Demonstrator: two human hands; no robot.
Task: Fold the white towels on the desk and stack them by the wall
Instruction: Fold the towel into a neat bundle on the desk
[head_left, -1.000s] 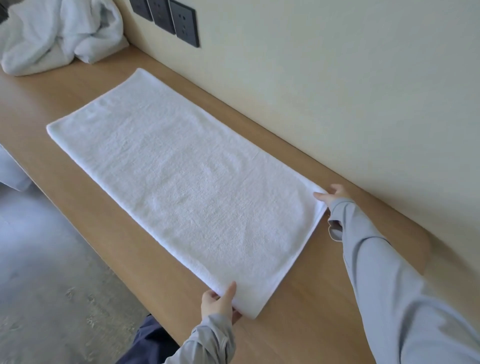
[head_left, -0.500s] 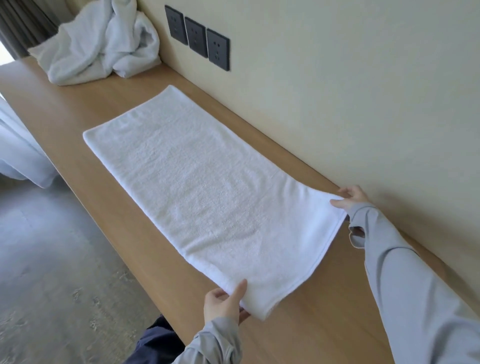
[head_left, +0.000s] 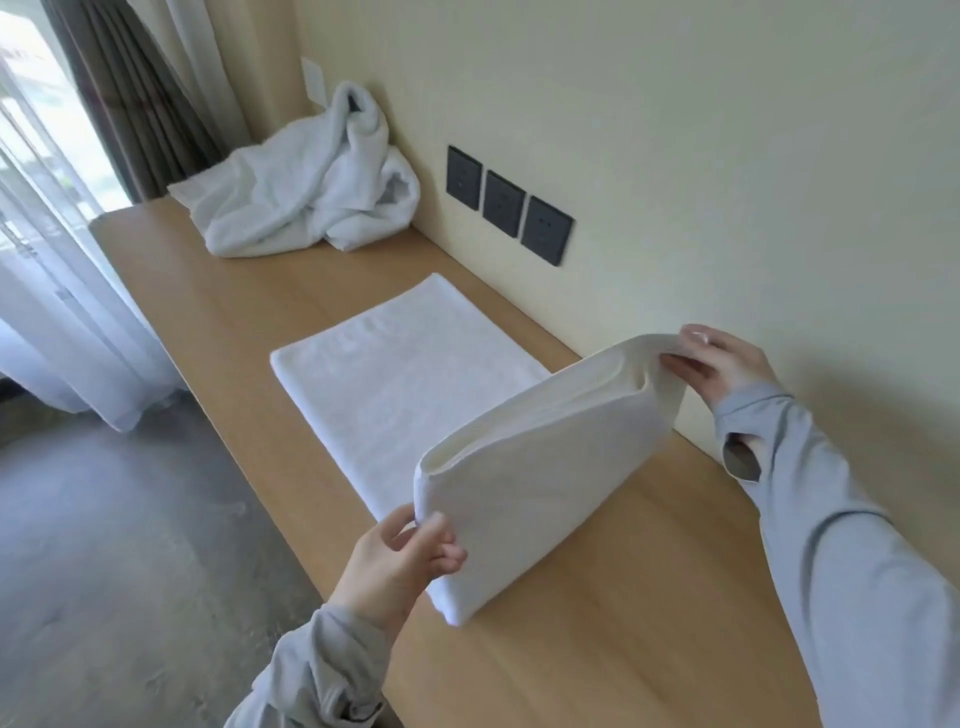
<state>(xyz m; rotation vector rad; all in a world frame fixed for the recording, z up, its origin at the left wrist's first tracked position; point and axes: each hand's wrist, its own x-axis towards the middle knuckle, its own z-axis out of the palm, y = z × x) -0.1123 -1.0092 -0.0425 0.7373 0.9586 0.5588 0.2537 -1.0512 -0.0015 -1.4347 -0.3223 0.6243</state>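
A white towel (head_left: 415, 384) lies lengthwise on the wooden desk (head_left: 623, 623), its near end raised off the surface and arched over toward the far end. My left hand (head_left: 405, 561) pinches the near corner at the desk's front edge. My right hand (head_left: 722, 364) grips the other near corner, close to the wall. The far half of the towel rests flat on the desk. A crumpled heap of white towels (head_left: 306, 192) sits at the far end of the desk, against the wall.
Three dark wall sockets (head_left: 506, 205) sit just above the desk beside the flat towel. Sheer white curtains (head_left: 57, 322) and a dark drape (head_left: 135, 98) hang at the far left by a window. Grey floor (head_left: 119, 545) runs along the desk's front edge.
Both hands have lifted the near end of the towel off the desk and carried it up and toward the far end. My view has tilted up, showing the crumpled heap and curtains.
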